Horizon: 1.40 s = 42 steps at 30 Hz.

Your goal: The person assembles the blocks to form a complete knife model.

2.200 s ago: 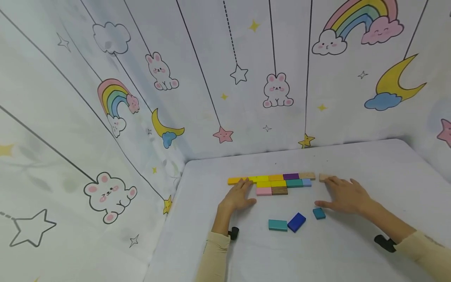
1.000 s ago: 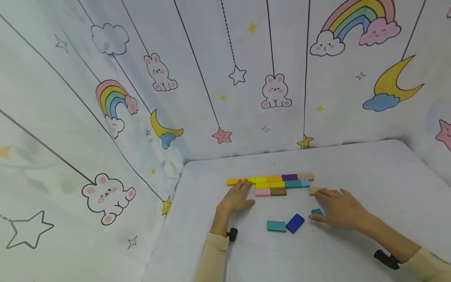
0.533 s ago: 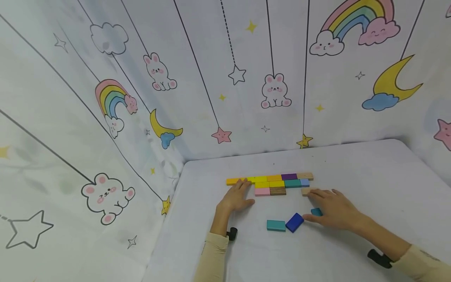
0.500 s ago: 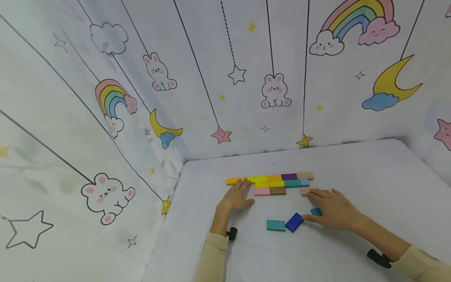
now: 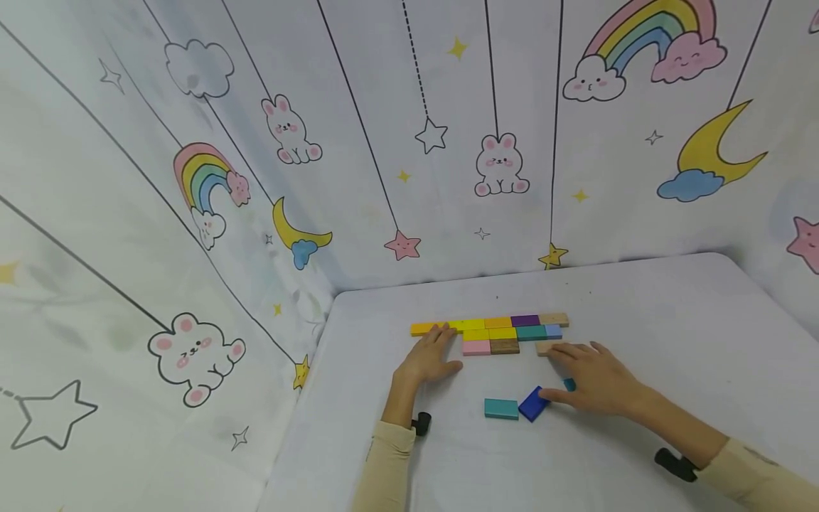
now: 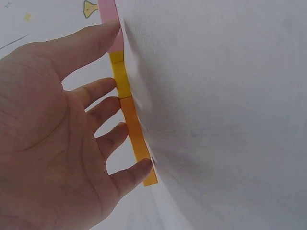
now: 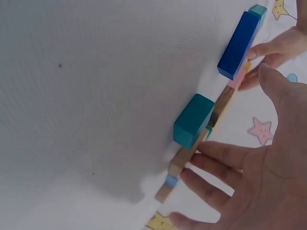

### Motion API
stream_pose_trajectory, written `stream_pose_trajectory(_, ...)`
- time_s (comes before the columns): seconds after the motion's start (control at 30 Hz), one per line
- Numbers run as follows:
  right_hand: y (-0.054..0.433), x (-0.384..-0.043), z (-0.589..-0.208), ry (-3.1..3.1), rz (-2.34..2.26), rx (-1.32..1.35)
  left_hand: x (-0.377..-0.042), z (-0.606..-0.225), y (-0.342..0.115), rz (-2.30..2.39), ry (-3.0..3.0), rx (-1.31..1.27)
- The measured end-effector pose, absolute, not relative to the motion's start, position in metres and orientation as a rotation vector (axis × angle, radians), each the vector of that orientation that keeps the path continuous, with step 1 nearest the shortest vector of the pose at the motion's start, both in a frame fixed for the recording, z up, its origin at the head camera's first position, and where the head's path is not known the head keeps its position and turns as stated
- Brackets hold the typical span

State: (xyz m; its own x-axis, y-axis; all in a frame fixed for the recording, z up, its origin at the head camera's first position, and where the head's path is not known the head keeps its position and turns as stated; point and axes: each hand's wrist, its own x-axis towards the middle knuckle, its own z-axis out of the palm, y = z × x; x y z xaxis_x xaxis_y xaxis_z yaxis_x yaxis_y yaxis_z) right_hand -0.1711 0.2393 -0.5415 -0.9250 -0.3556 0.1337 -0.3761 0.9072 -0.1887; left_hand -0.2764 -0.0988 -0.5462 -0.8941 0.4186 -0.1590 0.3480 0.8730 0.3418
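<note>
My left hand [image 5: 425, 361] rests with relaxed, spread fingers at the left end of the flat wooden block arrangement, fingertips touching the long orange block [image 6: 136, 127] and the yellow block [image 6: 122, 79]. My right hand [image 5: 598, 377] has its fingertips on a light wood block [image 5: 545, 348], fingers extended. That block lies just right of the dark brown block [image 5: 505, 346], a small gap between them, in the front row beside the pink block [image 5: 476, 348]. Under my right palm a small teal block [image 7: 194, 120] is mostly hidden in the head view. My right thumb overlaps the blue block [image 5: 532, 404].
A longer teal block [image 5: 501, 409] lies left of the blue one. The back rows hold a purple block [image 5: 525, 321], a green block [image 5: 531, 333], a light blue block [image 5: 553, 332] and others. A patterned cloth wall [image 5: 371, 178] rises behind the white table [image 5: 665, 313].
My right hand has slid the light wood block from beyond the back row's right end, forward and left, near the dark brown block. My left hand has stayed in place.
</note>
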Motion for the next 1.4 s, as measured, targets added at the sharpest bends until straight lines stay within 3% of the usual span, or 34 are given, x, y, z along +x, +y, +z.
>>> stream_pose_trajectory(0.4,0.231,-0.176,-0.539,-2.952,0.299,0.613,-0.287,-0.557,-0.1,0.407,2.806,0.569)
stream_pose_trajectory(1.4,0.221,-0.185,-0.536,-2.969,0.283,0.692,-0.279,-0.546,-0.099,0.424,2.799,0.584)
